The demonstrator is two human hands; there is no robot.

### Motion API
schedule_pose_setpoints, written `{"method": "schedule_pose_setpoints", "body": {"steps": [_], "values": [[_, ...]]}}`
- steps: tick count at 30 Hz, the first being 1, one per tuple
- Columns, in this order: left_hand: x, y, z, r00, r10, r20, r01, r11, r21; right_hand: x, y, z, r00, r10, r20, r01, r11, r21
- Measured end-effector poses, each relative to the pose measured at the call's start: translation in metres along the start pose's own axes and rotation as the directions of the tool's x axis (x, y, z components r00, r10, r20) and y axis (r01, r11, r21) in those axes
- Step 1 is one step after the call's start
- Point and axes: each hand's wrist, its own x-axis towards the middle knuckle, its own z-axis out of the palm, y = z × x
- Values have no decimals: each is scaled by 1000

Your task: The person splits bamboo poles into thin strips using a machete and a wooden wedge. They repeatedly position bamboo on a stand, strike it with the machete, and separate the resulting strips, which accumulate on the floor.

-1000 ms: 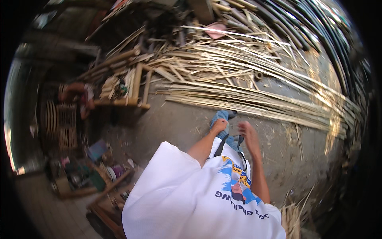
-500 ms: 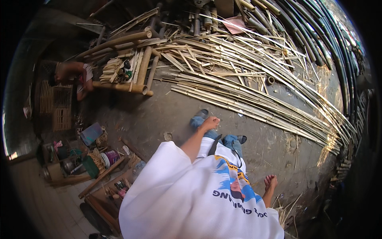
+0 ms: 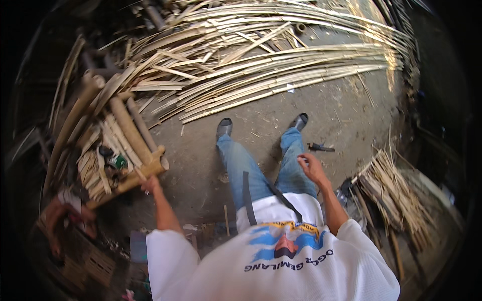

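Observation:
My left hand [image 3: 149,185] reaches out to the left, beside the near corner of a low bamboo bench [image 3: 158,163]. It is slightly blurred, and whether its fingers hold or only touch the pale strip end by them is unclear. Split bamboo pieces [image 3: 95,175] are heaped on the bench, with a small green and black item [image 3: 118,161] among them. My right hand [image 3: 312,168] hangs in front of my right thigh, its fingers loosely bent and apart, holding nothing. Past it on the floor lies a short dark object [image 3: 321,147].
Long split bamboo strips [image 3: 281,83] spread across the floor ahead of my feet. A bundle of thin strips [image 3: 401,200] lies at the right. Another person [image 3: 68,218] bends low at the left, by the bench. A bamboo ring [image 3: 300,28] sits among the far strips.
My view has swung left and my feet have moved apart. My left hand has gone from in front of my legs to the bench corner. The right hand has come forward.

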Motion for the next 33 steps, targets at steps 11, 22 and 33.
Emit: {"method": "schedule_pose_setpoints", "body": {"steps": [11,22,33], "values": [[79,1,-4,983,123,134,-155,952,264,-38,-61,70,946,316,-68,-314,949,42],[-162,-22,-36,847,326,420,-155,907,-391,-117,-3,130,888,440,-137,-359,846,394],[-416,80,52,-320,-59,946,-379,923,-70,-25,-34,168,922,326,211,-215,-23,976]]}}
